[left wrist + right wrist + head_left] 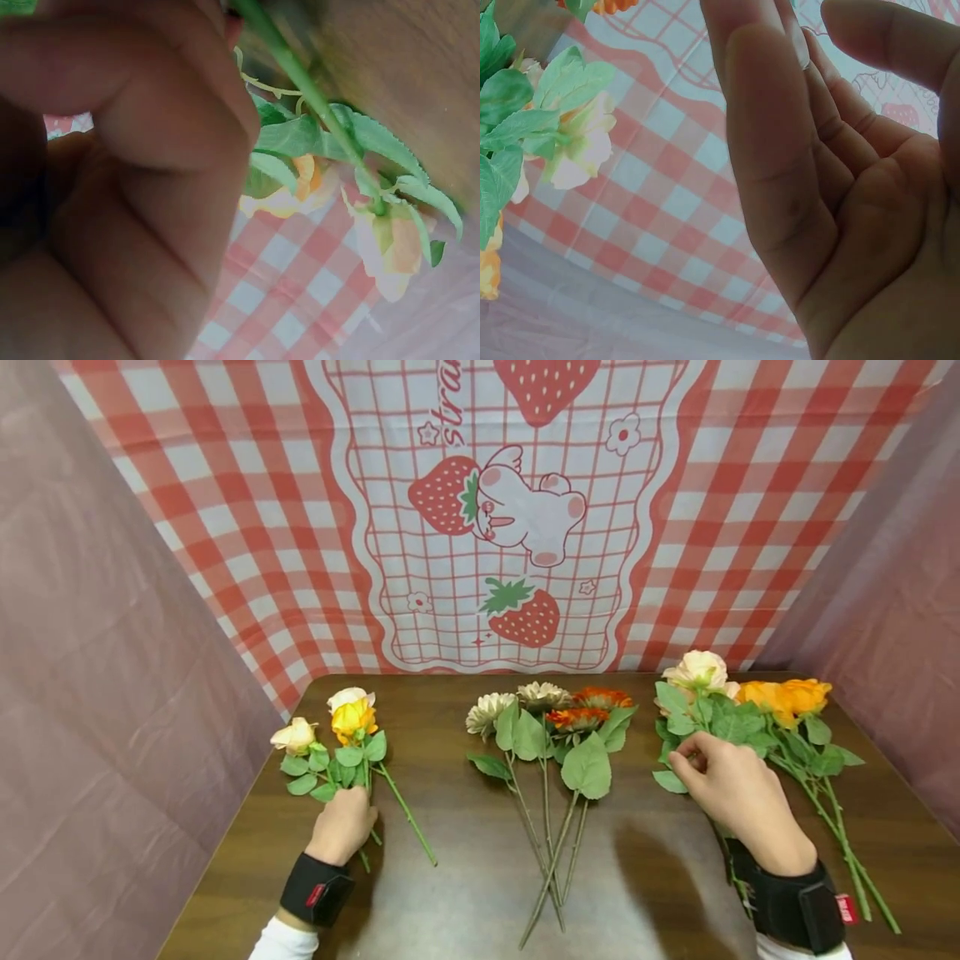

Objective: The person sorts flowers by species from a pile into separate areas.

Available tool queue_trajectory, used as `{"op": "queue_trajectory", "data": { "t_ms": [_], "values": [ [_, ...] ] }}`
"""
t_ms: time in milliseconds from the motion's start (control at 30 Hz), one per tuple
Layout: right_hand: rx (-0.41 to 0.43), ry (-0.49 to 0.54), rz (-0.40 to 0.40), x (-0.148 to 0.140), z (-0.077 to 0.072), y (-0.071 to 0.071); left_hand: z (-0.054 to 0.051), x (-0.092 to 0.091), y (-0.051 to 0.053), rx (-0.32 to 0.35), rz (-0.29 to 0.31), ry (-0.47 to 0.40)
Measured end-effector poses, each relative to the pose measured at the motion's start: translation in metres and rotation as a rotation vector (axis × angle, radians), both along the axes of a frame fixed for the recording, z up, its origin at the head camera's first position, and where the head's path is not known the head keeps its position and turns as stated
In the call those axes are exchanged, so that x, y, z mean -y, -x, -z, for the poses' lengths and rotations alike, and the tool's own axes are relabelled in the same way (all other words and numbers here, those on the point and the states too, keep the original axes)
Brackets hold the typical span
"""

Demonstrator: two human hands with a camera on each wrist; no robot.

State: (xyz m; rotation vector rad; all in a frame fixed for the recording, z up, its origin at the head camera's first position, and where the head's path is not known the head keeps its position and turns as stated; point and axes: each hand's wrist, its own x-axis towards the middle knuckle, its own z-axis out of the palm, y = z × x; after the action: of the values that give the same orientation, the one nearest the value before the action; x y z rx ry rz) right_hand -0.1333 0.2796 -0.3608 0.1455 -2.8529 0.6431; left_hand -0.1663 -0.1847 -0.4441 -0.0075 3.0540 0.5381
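At the table's left side my left hand (342,822) grips a rose by its green stem, the fingers curled. Among the roses there are a pale peach rose (295,736) and a yellow rose (354,720). In the left wrist view a stem (319,105) runs from behind the fingers to a pale rose (390,247); which stems are inside the hand is partly hidden. My right hand (738,785) hovers by the right-hand bunch, near a cream rose (699,670). Its fingers (772,135) are loosely bent, the thumb stands apart, and nothing is between them.
Several long-stemmed flowers lie mid-table, with cream blooms (491,713) and rust-orange blooms (577,719). Orange flowers (787,700) lie at the far right. A brown wooden table (465,868) carries everything. Behind it hangs a red-and-white checked cloth (247,510) with strawberry prints.
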Motion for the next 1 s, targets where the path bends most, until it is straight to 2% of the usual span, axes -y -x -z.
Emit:
{"op": "queue_trajectory", "data": {
  "t_ms": [167,400,567,733,800,1000],
  "values": [
    [0.021,0.005,-0.01,0.001,0.001,0.001,0.003,0.003,0.0,-0.013,-0.005,-0.026],
    [0.031,-0.01,-0.013,0.002,0.002,0.002,0.0,0.006,0.001,-0.097,0.023,-0.039],
    [0.06,-0.008,-0.015,0.004,0.003,0.002,-0.003,0.008,0.0,-0.119,0.022,-0.05],
    [0.058,-0.017,-0.019,0.005,0.002,0.002,-0.002,0.007,-0.003,-0.187,0.022,-0.056],
    [0.047,-0.018,-0.023,0.005,0.002,0.002,-0.004,0.006,-0.004,-0.192,0.016,-0.068],
    [0.021,-0.018,-0.032,0.006,0.001,0.002,-0.016,0.001,-0.01,-0.128,-0.001,-0.113]
  ]
}}
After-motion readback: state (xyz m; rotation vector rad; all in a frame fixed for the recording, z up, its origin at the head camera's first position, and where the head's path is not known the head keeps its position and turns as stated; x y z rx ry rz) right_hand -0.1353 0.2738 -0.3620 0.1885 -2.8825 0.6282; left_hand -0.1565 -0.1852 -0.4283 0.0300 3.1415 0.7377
